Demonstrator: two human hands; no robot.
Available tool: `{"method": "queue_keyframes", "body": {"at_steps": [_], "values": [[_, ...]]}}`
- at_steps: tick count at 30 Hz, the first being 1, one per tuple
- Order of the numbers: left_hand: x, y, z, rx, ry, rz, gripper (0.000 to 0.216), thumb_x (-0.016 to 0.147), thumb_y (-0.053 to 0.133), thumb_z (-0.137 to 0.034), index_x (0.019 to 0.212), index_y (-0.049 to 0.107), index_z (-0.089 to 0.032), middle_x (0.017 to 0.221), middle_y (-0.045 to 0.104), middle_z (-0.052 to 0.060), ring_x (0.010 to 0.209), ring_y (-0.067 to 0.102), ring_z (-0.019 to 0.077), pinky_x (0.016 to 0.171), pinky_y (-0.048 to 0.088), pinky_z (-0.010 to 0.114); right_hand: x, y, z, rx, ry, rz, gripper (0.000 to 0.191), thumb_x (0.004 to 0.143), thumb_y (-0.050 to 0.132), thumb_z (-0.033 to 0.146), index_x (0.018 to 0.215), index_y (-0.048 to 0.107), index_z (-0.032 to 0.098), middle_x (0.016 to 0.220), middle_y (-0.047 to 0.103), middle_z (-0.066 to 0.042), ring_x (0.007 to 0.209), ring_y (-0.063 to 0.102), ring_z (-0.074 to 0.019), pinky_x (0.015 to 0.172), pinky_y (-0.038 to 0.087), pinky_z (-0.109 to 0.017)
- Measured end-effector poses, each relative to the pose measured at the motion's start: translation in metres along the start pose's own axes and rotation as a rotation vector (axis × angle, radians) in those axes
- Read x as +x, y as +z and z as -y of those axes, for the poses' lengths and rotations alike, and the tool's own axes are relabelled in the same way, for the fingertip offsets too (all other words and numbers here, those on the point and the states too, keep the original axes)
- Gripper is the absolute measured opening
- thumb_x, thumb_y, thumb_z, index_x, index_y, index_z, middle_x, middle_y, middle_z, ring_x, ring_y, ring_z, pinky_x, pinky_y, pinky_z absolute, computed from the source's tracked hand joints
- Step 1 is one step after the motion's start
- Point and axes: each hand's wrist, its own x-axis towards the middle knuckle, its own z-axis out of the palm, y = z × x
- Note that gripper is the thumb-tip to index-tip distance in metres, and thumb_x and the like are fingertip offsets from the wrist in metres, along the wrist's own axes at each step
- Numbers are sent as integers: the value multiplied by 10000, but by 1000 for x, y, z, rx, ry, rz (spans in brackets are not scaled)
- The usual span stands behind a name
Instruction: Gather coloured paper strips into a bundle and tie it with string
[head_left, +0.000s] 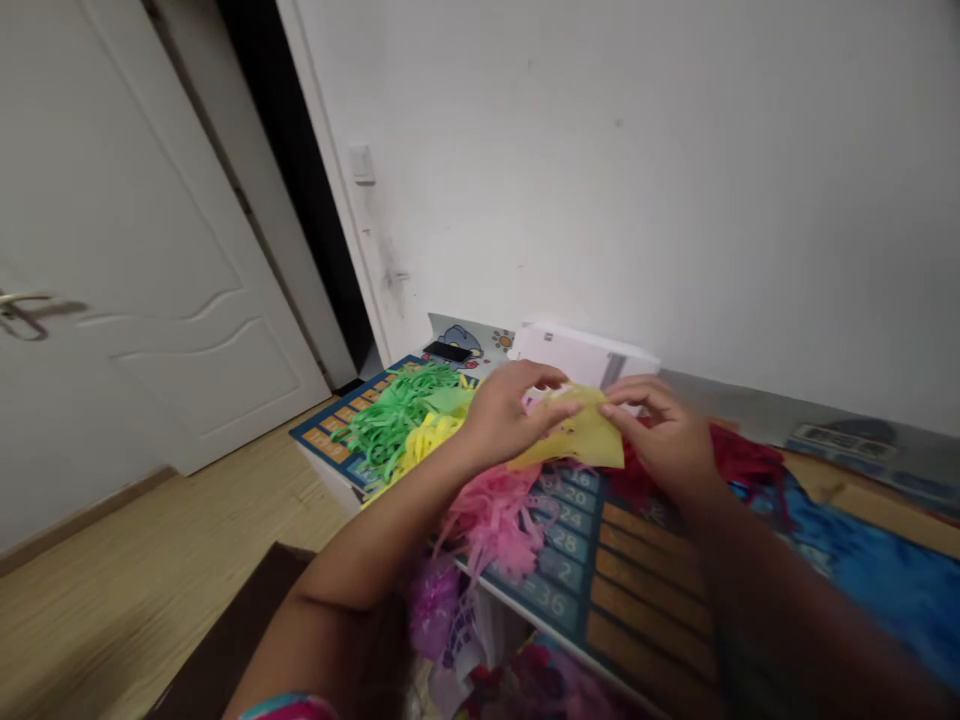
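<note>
A thin yellow sheet [592, 440], partly see-through and with small holes or cut-outs, is stretched between my two hands above the table. My left hand [517, 405] pinches its upper left part between thumb and fingers. At the upper right edge, my right hand [660, 430] grips it with thumb and fingertips. Below lie heaps of curly strips: pink [502, 515] under the sheet, yellow [431, 440] by my left wrist, green [401, 415] farther left. Behind my right hand is a dark red heap [746, 455], partly hidden by that hand.
A white box [562, 350] stands against the wall, with a dark phone-like slab [448, 351] to its left. The table mat [551, 590] shows printed numbers. Blue patterned material [870, 570] lies at right. A purple bundle [433, 605] hangs below the front edge. A door [127, 250] stands at left.
</note>
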Motion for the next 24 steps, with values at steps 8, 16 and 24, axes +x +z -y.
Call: {"method": "queue_keyframes", "body": {"at_steps": [8,16,24], "values": [[8,88,-65,-272,43,398,183,756,795,-278,689,672,-160,781,667,32,818,617,187,779,460,285,-63,-90,34,-100,173,-29,159,801,711,387,850,724,237,869,724,-48,800,659,-198,756,542,-340],[1,70,-83,-948,-594,613,558,502,926,-518,852,703,-143,727,694,14,598,626,122,589,512,220,-200,-125,66,248,588,36,271,899,610,506,795,746,296,782,701,-34,758,655,-215,706,536,-337],[-42,91,-66,-974,-991,726,458,553,934,-424,837,718,-138,742,749,47,617,701,157,650,583,247,-218,-42,70,164,656,78,298,957,474,447,907,678,235,869,682,-38,850,649,-203,789,519,-320]]}}
